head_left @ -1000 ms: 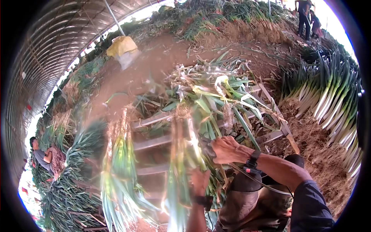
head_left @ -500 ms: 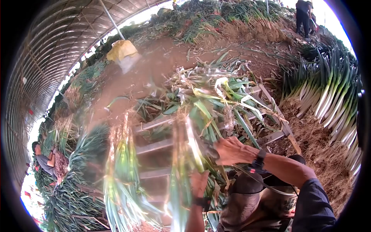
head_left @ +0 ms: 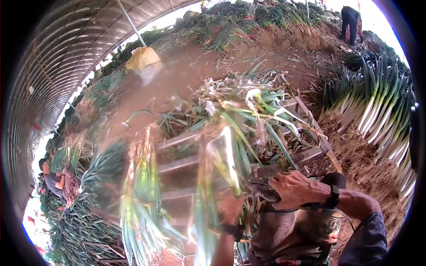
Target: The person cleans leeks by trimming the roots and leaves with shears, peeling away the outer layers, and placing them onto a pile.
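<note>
My left hand (head_left: 230, 206), blurred, is closed at the lower end of a leek (head_left: 230, 155). The leek stands tilted with its pale white stalk up. To its right, my right hand (head_left: 295, 188) has its fingers wrapped round a dark tool (head_left: 264, 191) whose kind I cannot make out; its tip points toward the leek. Beside my left hand, green leaves (head_left: 205, 204) hang down over a slatted rack (head_left: 179, 165). Another bunch of leeks (head_left: 148, 177) lies across the rack further left, roots up.
Peeled leaves and scraps (head_left: 248, 95) heap behind the rack. Cleaned leeks (head_left: 372, 102) are stacked at right above a root pile (head_left: 355, 164). A bucket (head_left: 330, 226) is by my leg. Co-workers (head_left: 55, 181) (head_left: 350, 24) are at left and far right. A yellow sack (head_left: 143, 58) hangs at a pole.
My right hand and the dark tool have moved right and down, away from the leek. My left hand has shifted slightly right. The far co-worker has bent over.
</note>
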`<state>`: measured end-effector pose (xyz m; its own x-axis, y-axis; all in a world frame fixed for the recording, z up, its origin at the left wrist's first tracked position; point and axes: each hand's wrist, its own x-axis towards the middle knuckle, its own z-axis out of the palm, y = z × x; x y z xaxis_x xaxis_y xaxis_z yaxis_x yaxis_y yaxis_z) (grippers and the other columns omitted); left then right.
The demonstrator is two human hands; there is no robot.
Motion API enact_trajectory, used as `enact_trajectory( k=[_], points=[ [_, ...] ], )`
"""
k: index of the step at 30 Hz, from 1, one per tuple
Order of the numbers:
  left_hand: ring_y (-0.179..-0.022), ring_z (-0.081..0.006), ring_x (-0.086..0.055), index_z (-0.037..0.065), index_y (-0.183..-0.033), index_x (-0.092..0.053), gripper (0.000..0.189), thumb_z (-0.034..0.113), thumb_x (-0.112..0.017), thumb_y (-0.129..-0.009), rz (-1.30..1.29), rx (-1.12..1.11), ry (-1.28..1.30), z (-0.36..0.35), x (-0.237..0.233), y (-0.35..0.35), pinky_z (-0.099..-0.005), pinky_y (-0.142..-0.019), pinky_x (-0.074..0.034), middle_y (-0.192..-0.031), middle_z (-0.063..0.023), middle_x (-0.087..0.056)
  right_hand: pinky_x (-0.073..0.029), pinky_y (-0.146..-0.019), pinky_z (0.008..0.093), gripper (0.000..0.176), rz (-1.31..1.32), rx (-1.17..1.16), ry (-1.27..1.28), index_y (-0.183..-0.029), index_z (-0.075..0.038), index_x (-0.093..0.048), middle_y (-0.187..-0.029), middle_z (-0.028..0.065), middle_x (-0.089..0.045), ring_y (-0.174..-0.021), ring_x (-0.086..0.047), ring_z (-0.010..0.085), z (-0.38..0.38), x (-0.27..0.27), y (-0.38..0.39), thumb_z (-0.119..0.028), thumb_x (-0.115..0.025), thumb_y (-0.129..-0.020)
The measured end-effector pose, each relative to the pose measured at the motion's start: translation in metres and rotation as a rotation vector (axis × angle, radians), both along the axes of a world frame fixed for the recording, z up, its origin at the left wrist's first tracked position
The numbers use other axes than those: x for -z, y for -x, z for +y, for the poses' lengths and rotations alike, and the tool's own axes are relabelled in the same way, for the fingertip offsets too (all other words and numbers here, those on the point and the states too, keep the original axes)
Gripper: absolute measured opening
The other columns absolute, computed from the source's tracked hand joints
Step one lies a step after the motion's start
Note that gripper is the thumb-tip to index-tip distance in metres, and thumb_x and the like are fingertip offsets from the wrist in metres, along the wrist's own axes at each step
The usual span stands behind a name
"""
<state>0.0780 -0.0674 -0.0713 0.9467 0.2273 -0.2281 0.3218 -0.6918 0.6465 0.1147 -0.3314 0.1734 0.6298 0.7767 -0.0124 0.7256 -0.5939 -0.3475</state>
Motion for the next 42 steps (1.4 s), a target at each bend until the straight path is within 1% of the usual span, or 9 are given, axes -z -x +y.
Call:
enact_trajectory(
  k=[4, 10, 12, 13, 17, 24, 34, 38, 42],
  points=[
    [-0.098, -0.0433, -0.066, 0.007, -0.127, -0.059, 0.059, 0.049, -0.069, -0.087, -0.375, 0.142, -0.216, -0.001, 0.013, 0.031, -0.0501, -0.088, -0.052, -0.111, -0.022, -0.068, -0.051, -0.064, 0.049, 0.052, 0.051, -0.085, -0.111, -0.099, 0.003, -0.057, -0.09, 0.0209, -0.061, -0.076, -0.064, 0.0397, 0.017, 0.001, 0.005, -0.038, -0.072, -0.072],
    [-0.09, -0.0367, -0.068, 0.006, -0.138, -0.052, 0.056, 0.038, -0.065, -0.093, -0.362, -0.041, -0.66, 0.048, -0.021, 0.054, -0.0483, -0.077, -0.055, -0.133, -0.0235, -0.056, -0.05, -0.062, 0.0472, 0.053, 0.098, -0.174, -0.102, -0.096, 0.004, -0.054, -0.086, 0.0214, -0.06, -0.073, -0.064, 0.0384, 0.04, 0.033, 0.006, -0.041, -0.072, -0.076],
    [-0.091, -0.0378, -0.068, 0.004, -0.139, -0.051, 0.055, 0.035, -0.062, -0.095, -0.071, -0.216, -0.425, 0.039, -0.046, 0.057, -0.0487, -0.073, -0.056, -0.133, -0.0241, -0.056, -0.05, -0.062, 0.0471, 0.054, 0.151, -0.191, -0.098, -0.097, 0.004, -0.053, -0.086, 0.0213, -0.06, -0.073, -0.064, 0.0381, 0.049, 0.034, 0.008, -0.043, -0.072, -0.078],
    [-0.087, -0.0354, -0.069, -0.002, -0.142, -0.044, 0.057, 0.031, -0.056, -0.097, 0.124, -0.142, -0.62, 0.041, -0.021, 0.057, -0.0486, -0.062, -0.055, -0.128, -0.0247, -0.059, -0.05, -0.062, 0.0472, 0.055, 0.151, -0.21, -0.095, -0.098, 0.004, -0.053, -0.087, 0.0213, -0.06, -0.074, -0.065, 0.0381, 0.051, 0.043, 0.008, -0.044, -0.071, -0.079],
    [-0.095, -0.0237, -0.068, 0.012, -0.142, -0.048, 0.058, 0.037, -0.061, -0.092, 0.634, 0.17, -0.96, 0.044, 0.054, 0.044, -0.0354, -0.073, -0.053, -0.112, -0.0093, -0.067, -0.052, -0.064, 0.0472, 0.058, 0.168, -0.185, -0.131, -0.101, 0.005, -0.055, -0.087, 0.0227, -0.061, -0.074, -0.065, 0.0385, 0.055, 0.072, 0.01, -0.046, -0.07, -0.079],
    [-0.083, -0.0177, -0.067, 0.011, -0.15, -0.038, 0.058, 0.017, -0.059, -0.095, -0.114, 0.075, -0.549, 0.044, 0.058, 0.064, -0.0336, -0.067, -0.054, -0.103, -0.0073, -0.069, -0.053, -0.062, 0.0473, 0.056, 0.299, -0.153, 0.083, -0.098, 0.004, -0.057, -0.084, 0.0238, -0.063, -0.07, -0.065, 0.0376, 0.068, 0.032, 0.015, -0.045, -0.071, -0.076],
    [-0.115, -0.0252, -0.061, 0.011, -0.136, -0.058, 0.054, 0.011, -0.067, -0.083, -0.091, 0.262, -0.395, 0.052, 0.062, 0.065, -0.0384, -0.088, -0.054, -0.126, -0.0086, -0.064, -0.051, -0.055, 0.0462, 0.055, 0.381, -0.178, 0.113, -0.093, 0.004, -0.056, -0.066, 0.02, -0.059, -0.058, -0.062, 0.0371, 0.076, 0.05, 0.021, -0.046, -0.072, -0.077],
    [-0.109, -0.0265, -0.066, 0.011, -0.124, -0.068, 0.044, 0.009, -0.068, -0.08, -0.206, 0.167, -0.269, 0.048, 0.048, 0.066, -0.0365, -0.093, -0.052, -0.118, -0.0098, -0.068, -0.05, -0.052, 0.0455, 0.056, 0.314, -0.148, -0.239, -0.094, 0.005, -0.056, -0.068, 0.0207, -0.06, -0.056, -0.062, 0.0363, 0.078, 0.051, 0.026, -0.046, -0.072, -0.078],
    [-0.096, -0.0264, -0.07, 0.012, -0.133, -0.062, 0.05, 0.004, -0.063, -0.083, -0.359, 0.286, -0.128, 0.065, 0.082, 0.068, -0.0377, -0.088, -0.055, -0.107, -0.0119, -0.071, -0.049, -0.05, 0.045, 0.056, 0.387, -0.143, -0.088, -0.095, 0.005, -0.055, -0.07, 0.0201, -0.06, -0.055, -0.062, 0.0352, 0.086, 0.028, 0.029, -0.046, -0.071, -0.079]
  ],
)
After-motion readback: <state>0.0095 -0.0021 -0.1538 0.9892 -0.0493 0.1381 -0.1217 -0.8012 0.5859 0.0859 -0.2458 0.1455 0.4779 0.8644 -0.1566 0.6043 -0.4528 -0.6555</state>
